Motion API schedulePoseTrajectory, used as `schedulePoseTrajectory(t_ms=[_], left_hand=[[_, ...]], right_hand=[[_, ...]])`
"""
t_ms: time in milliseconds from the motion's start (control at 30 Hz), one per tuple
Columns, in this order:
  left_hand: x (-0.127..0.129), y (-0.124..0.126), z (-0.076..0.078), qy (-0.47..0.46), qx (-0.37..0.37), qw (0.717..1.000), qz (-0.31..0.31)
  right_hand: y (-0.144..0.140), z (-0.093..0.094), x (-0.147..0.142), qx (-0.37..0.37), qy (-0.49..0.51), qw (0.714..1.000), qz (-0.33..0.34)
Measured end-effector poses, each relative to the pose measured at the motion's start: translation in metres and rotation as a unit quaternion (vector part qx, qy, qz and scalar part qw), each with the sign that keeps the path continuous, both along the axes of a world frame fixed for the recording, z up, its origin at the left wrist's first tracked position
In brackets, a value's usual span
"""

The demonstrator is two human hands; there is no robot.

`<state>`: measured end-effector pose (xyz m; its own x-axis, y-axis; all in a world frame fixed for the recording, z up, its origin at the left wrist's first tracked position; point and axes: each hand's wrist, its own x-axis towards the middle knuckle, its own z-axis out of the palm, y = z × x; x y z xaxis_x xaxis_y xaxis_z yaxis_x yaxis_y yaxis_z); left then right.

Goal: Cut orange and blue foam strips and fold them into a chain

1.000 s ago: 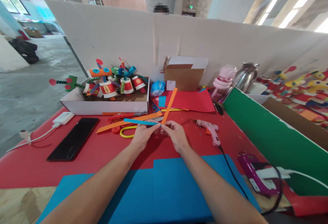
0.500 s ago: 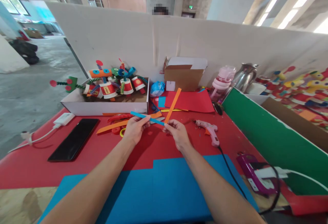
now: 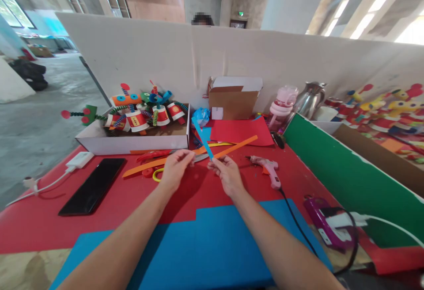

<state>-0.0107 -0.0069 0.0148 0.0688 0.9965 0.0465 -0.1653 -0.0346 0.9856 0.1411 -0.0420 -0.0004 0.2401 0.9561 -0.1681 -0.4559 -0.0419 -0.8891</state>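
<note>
My right hand [image 3: 228,174] pinches the joined ends of a blue paper strip [image 3: 203,139] and an orange paper strip [image 3: 241,144]. From my fingertips they spread in a V, the blue one up and left, the orange one up and right. Just left of it, my left hand [image 3: 176,169] has its thumb and fingers together, apart from both strips, with nothing visible in them. Behind the left hand lie red-handled scissors [image 3: 158,154], a yellow scissor handle [image 3: 157,175] and a loose orange strip [image 3: 139,169], partly covered by the hand.
A pink glue gun [image 3: 270,169] lies to the right, its cord running to a purple power strip [image 3: 323,223]. A phone [image 3: 94,187] is at left. Behind stand a white box [image 3: 132,144] of paper-cup figures and a pink bottle [image 3: 282,108]. Blue sheets [image 3: 212,246] lie in front.
My left hand has let go of the blue strip. That strip has swung upright and the orange one has tipped lower to the right, both still in my right hand.
</note>
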Motion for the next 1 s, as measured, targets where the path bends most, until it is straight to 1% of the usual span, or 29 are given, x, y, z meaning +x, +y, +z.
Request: schedulePoseTrajectory(t_ms=[33, 100, 200, 333, 433, 600, 767, 933, 1000], left_hand=[[0.007, -0.006, -0.001, 0.017, -0.003, 0.999, -0.031], [0.015, -0.014, -0.002, 0.028, -0.010, 0.997, -0.067], [0.018, -0.017, -0.003, 0.034, -0.020, 0.996, -0.085], [0.016, -0.016, -0.006, 0.019, -0.034, 0.996, -0.079], [0.015, -0.015, -0.008, 0.007, -0.038, 0.996, -0.077], [0.016, -0.016, -0.007, 0.003, -0.040, 0.995, -0.096], [0.016, -0.016, -0.008, -0.014, -0.055, 0.991, -0.119], [0.015, -0.014, -0.010, -0.004, -0.049, 0.994, -0.098], [0.015, -0.014, -0.011, -0.001, -0.051, 0.995, -0.091]], right_hand=[[-0.001, -0.001, -0.002, 0.002, -0.001, 1.000, 0.012], [-0.003, -0.003, -0.005, 0.007, -0.005, 1.000, 0.029], [-0.005, -0.004, -0.008, 0.011, -0.006, 0.999, 0.039], [-0.005, -0.004, -0.010, 0.008, -0.008, 0.998, 0.064], [-0.005, -0.005, -0.009, 0.005, -0.027, 0.996, 0.080], [-0.004, -0.007, -0.007, 0.003, -0.058, 0.997, 0.050], [-0.003, -0.009, -0.007, 0.006, -0.055, 0.997, 0.056], [-0.003, -0.008, -0.007, 0.009, -0.075, 0.996, 0.047], [-0.003, -0.007, -0.007, 0.015, -0.088, 0.994, 0.056]])
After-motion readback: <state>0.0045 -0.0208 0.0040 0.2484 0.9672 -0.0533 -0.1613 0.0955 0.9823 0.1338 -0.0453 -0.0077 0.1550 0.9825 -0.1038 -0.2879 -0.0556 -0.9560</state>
